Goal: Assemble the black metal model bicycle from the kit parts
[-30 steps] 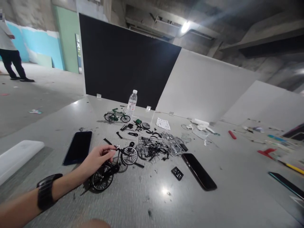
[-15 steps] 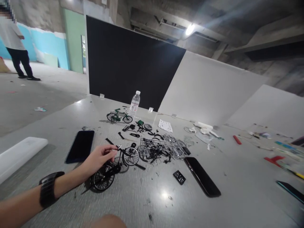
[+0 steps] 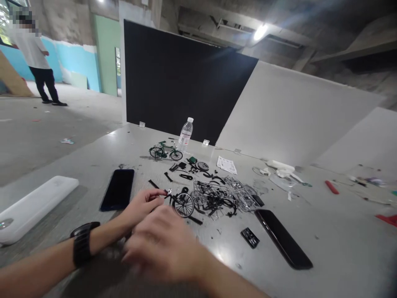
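A black model bicycle (image 3: 183, 205) with silver-rimmed wheels stands on the grey table. My left hand (image 3: 145, 205), a black band at its wrist, pinches the bicycle near the handlebar. In front of it is my right hand (image 3: 169, 244), smeared by motion; it covers the rear of the bicycle, and its fingers cannot be made out. Just right of the bicycle lies a heap of small black and silver model parts (image 3: 214, 198). Behind the heap stands a green model bicycle (image 3: 166, 152).
A dark phone (image 3: 118, 189) and a white oblong object (image 3: 39, 209) lie at left. To the right are another phone (image 3: 283, 238) and a small black part (image 3: 249, 237). A water bottle (image 3: 185, 134) stands before the black panel (image 3: 182, 78). A person (image 3: 43, 62) stands far left.
My right hand has come up from the bottom edge to the bicycle, hiding its rear wheel. My left hand keeps its hold. The whole view has shifted, so things appear farther right.
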The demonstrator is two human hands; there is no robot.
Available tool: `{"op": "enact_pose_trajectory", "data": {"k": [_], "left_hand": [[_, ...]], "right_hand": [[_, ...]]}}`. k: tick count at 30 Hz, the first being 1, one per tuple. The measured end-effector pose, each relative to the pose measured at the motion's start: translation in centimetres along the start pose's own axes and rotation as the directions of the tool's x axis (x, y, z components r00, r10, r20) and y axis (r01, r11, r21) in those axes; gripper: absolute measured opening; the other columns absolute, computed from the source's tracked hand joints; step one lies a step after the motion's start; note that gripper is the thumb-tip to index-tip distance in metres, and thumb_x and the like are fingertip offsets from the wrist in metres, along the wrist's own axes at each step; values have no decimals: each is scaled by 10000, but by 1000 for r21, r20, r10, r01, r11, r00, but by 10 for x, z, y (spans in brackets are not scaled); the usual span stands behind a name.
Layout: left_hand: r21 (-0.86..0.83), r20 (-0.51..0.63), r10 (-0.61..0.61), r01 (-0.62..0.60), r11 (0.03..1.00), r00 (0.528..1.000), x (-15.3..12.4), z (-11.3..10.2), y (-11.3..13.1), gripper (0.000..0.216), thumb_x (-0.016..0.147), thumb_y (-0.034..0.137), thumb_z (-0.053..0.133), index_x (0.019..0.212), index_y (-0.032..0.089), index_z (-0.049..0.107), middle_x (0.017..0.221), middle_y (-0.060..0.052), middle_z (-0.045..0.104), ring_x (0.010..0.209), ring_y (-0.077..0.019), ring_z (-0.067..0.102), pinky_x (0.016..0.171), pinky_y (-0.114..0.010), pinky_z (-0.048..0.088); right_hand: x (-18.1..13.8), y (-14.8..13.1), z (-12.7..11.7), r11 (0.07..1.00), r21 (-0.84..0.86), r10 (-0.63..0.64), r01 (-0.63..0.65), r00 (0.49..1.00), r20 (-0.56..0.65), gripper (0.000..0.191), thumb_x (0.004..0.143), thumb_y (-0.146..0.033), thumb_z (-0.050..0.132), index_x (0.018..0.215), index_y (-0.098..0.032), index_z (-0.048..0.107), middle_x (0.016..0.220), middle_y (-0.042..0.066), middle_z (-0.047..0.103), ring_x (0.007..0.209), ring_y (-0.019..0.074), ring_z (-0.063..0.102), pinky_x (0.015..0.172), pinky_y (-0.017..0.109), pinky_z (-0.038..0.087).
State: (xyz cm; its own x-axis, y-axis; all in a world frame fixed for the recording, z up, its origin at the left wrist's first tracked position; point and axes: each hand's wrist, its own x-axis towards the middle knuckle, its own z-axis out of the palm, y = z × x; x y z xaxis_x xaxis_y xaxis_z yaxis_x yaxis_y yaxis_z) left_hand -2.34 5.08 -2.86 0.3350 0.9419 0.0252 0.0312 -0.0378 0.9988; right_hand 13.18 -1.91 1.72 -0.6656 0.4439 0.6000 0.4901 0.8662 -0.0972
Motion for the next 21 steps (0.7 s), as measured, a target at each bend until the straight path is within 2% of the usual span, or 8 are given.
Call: {"op": "enact_pose_trajectory", "data": {"k": [2, 4, 6, 8, 11, 13, 17, 21], "left_hand": [[-55, 20, -6, 8, 998, 1000, 0, 0, 1, 315, 761, 373, 683, 977, 148, 726, 651, 8, 661, 662, -183, 602, 676, -296, 451], [-106, 49, -28, 33, 994, 998, -2, 1, 3, 317, 784, 362, 678, 1010, 144, 719, 625, 22, 639, 624, -162, 582, 655, -283, 441], [-154, 69, -46, 56, 987, 997, -4, 2, 5, 334, 795, 366, 692, 1038, 138, 710, 626, 27, 630, 607, -146, 568, 631, -268, 429], [-205, 91, -63, 81, 975, 994, -7, 3, 5, 357, 791, 377, 720, 1055, 137, 703, 651, 22, 638, 609, -140, 569, 610, -257, 424], [-256, 136, -69, 103, 961, 988, -11, 3, 5, 381, 770, 382, 767, 1062, 146, 703, 684, 11, 656, 616, -137, 573, 594, -246, 426], [-247, 171, -57, 99, 964, 984, -14, 3, 7, 374, 799, 431, 757, 1039, 147, 718, 699, -4, 662, 622, -140, 573, 583, -243, 425], [-341, 90, -15, 45, 939, 996, -15, 0, 13, 584, 926, 672, 509, 1121, 170, 735, 841, -60, 686, 792, -203, 641, 680, -293, 504], [-464, -101, 71, -110, 879, 992, -10, -6, 14, 643, 978, 694, 377, 1202, 192, 711, 1053, -93, 718, 1053, -241, 640, 913, -347, 518]], "right_hand": [[-18, 26, -7, 992, -20, 122, -126, 982, -141, 154, 964, -289, 586, 1108, -251, 624, 1040, 45, 685, 984, 202, 628, 898, 378, 527], [-38, 52, -13, 941, -46, 314, -335, 916, -249, 263, 936, -246, 606, 1197, -221, 593, 1139, 99, 666, 1097, 258, 596, 961, 447, 490], [-52, 69, -15, 854, 50, 516, -518, 831, -211, 360, 953, -305, 596, 1298, -213, 555, 1245, 123, 643, 1175, 278, 579, 1008, 469, 466], [-56, 74, -15, 751, 232, 649, -619, 756, -85, 353, 991, -360, 537, 1312, -215, 566, 1195, 104, 678, 1110, 253, 626, 967, 424, 492], [-47, 65, -15, 604, 432, 686, -670, 713, 145, 264, 981, -395, 556, 1135, -222, 683, 1020, 53, 729, 940, 218, 673, 850, 350, 522], [-41, 59, -16, 539, 502, 689, -676, 697, 200, 215, 939, -388, 626, 1042, -222, 716, 966, 33, 734, 880, 204, 669, 807, 324, 519], [-38, 56, -19, 422, 604, 767, -677, 621, 160, 229, 901, -421, 678, 1002, -221, 726, 917, 26, 714, 808, 187, 639, 749, 307, 509], [-47, 64, -16, 269, 740, 871, -616, 484, 86, 322, 860, -492, 728, 1044, -228, 708, 871, 20, 680, 759, 168, 600, 689, 284, 495]]}}
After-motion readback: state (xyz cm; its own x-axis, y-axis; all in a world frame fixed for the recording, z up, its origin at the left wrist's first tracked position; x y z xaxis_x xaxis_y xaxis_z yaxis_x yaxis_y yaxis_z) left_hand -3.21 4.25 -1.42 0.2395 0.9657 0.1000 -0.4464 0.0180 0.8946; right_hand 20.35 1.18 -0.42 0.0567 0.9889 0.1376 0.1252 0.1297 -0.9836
